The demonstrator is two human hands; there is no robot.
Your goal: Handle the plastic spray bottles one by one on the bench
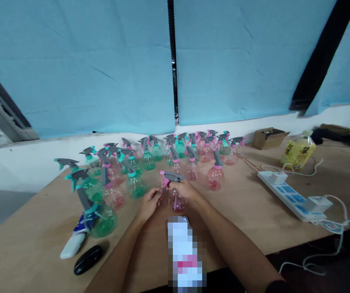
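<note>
A pink see-through spray bottle [176, 201] with a grey trigger head stands on the wooden table [239, 203] in front of me. My right hand [184, 188] is closed round its neck, just under the grey head. My left hand [150, 202] is at the bottle's left side, fingertips pinched near the pink nozzle tip. Behind them stand several more spray bottles [150, 162], green and pink, all with grey heads.
A white power strip [287, 194] with plugs and cables lies at the right. A yellow bottle [297, 151] and a small cardboard box [268, 137] stand behind it. A white tube [73, 245] and a black oval object [87, 259] lie at the front left. Blue curtains hang behind.
</note>
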